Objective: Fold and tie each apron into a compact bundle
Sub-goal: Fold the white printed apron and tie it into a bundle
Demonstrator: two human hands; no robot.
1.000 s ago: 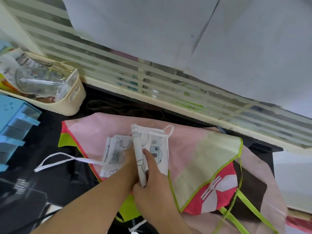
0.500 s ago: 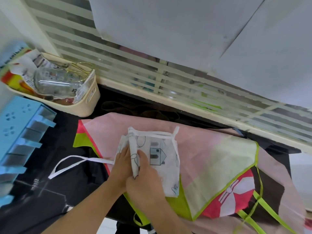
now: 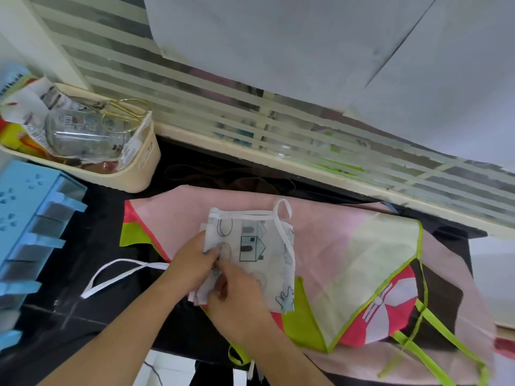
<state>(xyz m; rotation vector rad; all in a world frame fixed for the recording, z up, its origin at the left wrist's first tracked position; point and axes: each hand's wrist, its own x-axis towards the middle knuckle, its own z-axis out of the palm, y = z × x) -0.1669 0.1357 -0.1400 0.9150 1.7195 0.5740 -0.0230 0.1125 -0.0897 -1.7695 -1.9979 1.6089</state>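
Observation:
A white apron (image 3: 255,246) printed with a house and animals lies folded into a small rectangle on top of a pink apron (image 3: 328,240). My left hand (image 3: 192,260) grips the white apron's left folded edge. My right hand (image 3: 237,299) pinches the fabric at its lower left, fingers curled into the folds. One white tie strap (image 3: 117,274) trails left over the black counter, and a white loop (image 3: 282,208) sticks up at the apron's top right. The pink apron has lime trim, lime straps (image 3: 434,338) and a red-and-white patch (image 3: 387,307).
A cream basket (image 3: 145,168) with a glass jar, packets and gold scissors stands at the back left. A blue plastic rack (image 3: 30,227) sits along the left edge. A striped window ledge (image 3: 278,160) runs behind the black counter (image 3: 92,243). A brown cloth (image 3: 231,176) lies behind the aprons.
The folded flap has been laid flat to the right, so the white apron now lies as a wider rectangle. Both hands have shifted to its lower left edge.

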